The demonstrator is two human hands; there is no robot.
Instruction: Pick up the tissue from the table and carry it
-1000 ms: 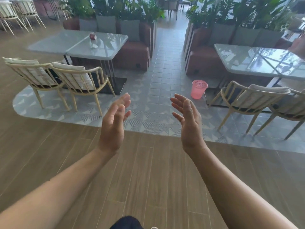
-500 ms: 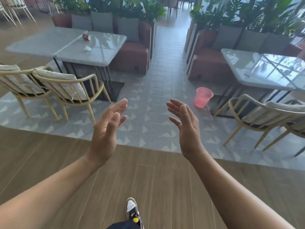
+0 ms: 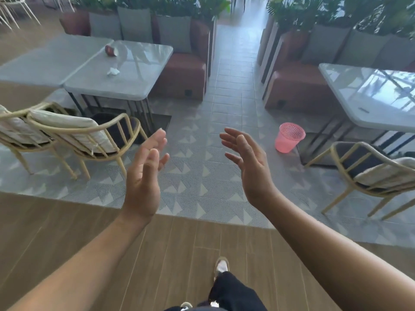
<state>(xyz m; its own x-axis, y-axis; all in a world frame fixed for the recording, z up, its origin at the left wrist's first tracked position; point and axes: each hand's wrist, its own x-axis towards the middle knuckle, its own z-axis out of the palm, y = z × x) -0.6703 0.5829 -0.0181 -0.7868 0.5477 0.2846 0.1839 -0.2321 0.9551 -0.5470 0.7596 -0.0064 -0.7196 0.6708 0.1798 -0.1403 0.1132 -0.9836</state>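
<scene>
Both arms reach forward above the floor, palms facing each other. My left hand [image 3: 144,176] is held out with relaxed, straight fingers and holds nothing. My right hand [image 3: 249,164] mirrors it a short gap to the right, fingers spread and empty. Neither hand touches anything. Ahead on the left, a grey table [image 3: 134,86] carries a crumpled white tissue [image 3: 113,71] and a small reddish-brown object [image 3: 110,50]. A pink mesh wastebasket [image 3: 289,137] stands on the patterned tiles to the right of my right hand.
Cream chairs [image 3: 85,135] stand at the left table; another chair [image 3: 372,173] sits by the glossy right table [image 3: 363,104]. Brown sofas [image 3: 184,75] with grey cushions and planters flank a tiled aisle [image 3: 233,70]. My foot [image 3: 221,267] steps on wood flooring.
The view has moved forward toward the tiled area; tables and the basket appear closer. My hands stay open and have drifted slightly apart. My foot is further forward.
</scene>
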